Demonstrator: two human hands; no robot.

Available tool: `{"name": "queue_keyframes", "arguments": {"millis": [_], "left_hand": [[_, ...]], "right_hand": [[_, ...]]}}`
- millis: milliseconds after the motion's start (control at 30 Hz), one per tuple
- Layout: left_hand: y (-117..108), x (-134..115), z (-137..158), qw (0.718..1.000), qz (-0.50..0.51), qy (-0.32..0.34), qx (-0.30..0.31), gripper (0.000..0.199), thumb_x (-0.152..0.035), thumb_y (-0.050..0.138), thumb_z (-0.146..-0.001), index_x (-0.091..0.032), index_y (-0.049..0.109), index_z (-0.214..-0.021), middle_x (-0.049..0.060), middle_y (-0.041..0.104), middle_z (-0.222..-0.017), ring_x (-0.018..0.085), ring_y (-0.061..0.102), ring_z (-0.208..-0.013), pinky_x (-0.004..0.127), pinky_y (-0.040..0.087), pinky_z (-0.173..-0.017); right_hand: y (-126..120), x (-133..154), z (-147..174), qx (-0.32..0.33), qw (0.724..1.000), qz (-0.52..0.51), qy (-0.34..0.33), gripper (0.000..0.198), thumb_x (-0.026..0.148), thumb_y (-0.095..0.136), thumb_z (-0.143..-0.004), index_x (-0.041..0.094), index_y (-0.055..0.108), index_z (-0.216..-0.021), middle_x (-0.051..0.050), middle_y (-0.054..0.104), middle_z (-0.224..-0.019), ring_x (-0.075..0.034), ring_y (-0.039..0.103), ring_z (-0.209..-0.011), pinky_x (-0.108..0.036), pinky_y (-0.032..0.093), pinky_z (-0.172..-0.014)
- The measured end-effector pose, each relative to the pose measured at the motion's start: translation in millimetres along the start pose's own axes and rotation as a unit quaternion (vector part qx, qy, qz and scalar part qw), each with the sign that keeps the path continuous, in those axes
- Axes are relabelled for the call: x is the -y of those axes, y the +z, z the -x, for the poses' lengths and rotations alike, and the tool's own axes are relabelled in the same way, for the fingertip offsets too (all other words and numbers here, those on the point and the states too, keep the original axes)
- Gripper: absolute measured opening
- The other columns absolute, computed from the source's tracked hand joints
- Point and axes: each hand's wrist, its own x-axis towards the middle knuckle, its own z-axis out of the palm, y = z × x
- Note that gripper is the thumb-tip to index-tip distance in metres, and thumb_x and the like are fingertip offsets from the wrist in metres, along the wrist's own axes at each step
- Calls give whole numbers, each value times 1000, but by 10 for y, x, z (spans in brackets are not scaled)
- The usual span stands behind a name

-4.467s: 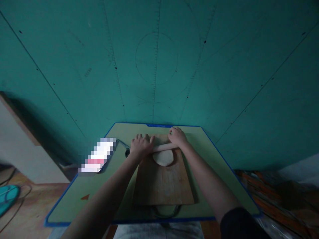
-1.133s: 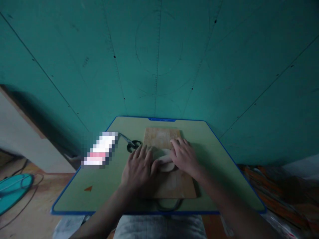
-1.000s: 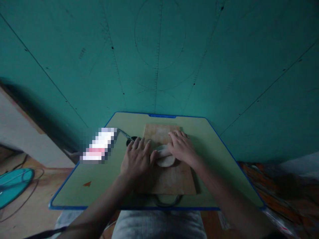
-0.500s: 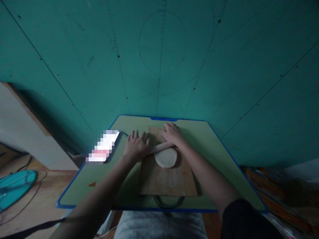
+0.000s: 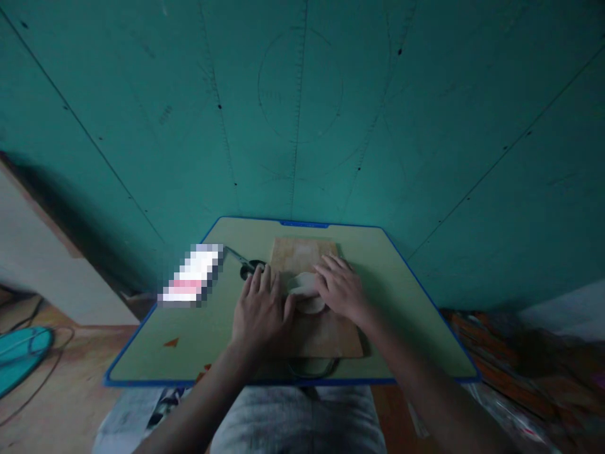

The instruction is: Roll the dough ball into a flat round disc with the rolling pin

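A thin pale rolling pin (image 5: 305, 293) lies across a round, flat piece of dough (image 5: 312, 306) on a wooden cutting board (image 5: 326, 343). My left hand (image 5: 259, 309) rests on the pin's left end, palm down, with its fingers stretched forward. Over the right end lies my right hand (image 5: 341, 287), its fingers extended and pointing up and left. Both palms press on the pin rather than wrap around it, and they cover its ends. Dough shows both above and below the pin.
Dark-handled scissors (image 5: 248, 268) lie just beyond my left fingers. A phone (image 5: 193, 274) with a blurred bright screen is at the table's left. Small orange scraps (image 5: 172, 342) lie nearer me. The blue-edged table (image 5: 401, 271) stands before a green wall (image 5: 302, 126).
Both hands have come toward me with the rolling pin, which now crosses the dough's middle instead of its far edge. The scissors show more fully. The view has shifted slightly.
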Motion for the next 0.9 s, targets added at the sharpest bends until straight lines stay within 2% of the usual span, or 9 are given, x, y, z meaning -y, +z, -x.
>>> {"name": "queue_keyframes", "arguments": {"millis": [100,233,433,533,700,900], "left_hand": [[-56,-94,161,1000,6,13,-6,50,-39,40,-95,-6,58,-126,24,58,-135,38,50,-129,53,39,-107],[-72,-173,377,998,9,43,-49,49,-37,40,-95,-5,56,-128,24,59,-134,39,52,-126,56,37,-107],[-77,-214,642,995,16,82,-59,60,-42,44,-94,-6,42,-142,22,55,-139,37,48,-131,54,33,-110],[-80,-191,679,994,2,96,-52,63,-44,45,-94,-5,41,-143,22,53,-142,38,46,-132,54,33,-110],[-114,-143,560,993,-2,112,-33,58,-41,49,-93,-8,47,-140,21,53,-142,37,47,-131,53,35,-109],[-164,-105,221,993,-11,117,17,53,-41,50,-94,-9,52,-136,21,57,-137,38,51,-127,54,44,-100]], "right_hand": [[-31,6,202,-11,1000,-20,-13,45,33,35,-100,13,63,-128,-14,56,-140,-28,43,-134,-42,34,-112],[-18,-6,438,-18,998,-55,-37,47,33,35,-100,11,56,-134,-15,54,-142,-27,43,-134,-45,35,-113],[37,-28,814,-45,994,-91,-52,56,35,37,-99,10,37,-148,-18,41,-152,-29,32,-143,-52,36,-114],[32,-30,927,-41,993,-90,-59,60,35,39,-98,12,30,-153,-16,37,-155,-29,28,-145,-52,36,-115],[56,-51,858,-41,994,-94,-37,57,33,36,-99,12,32,-152,-16,40,-153,-28,33,-144,-51,35,-116],[43,-99,433,4,996,-84,-4,53,34,33,-100,8,46,-145,-17,47,-148,-27,39,-141,-47,33,-116]]}}
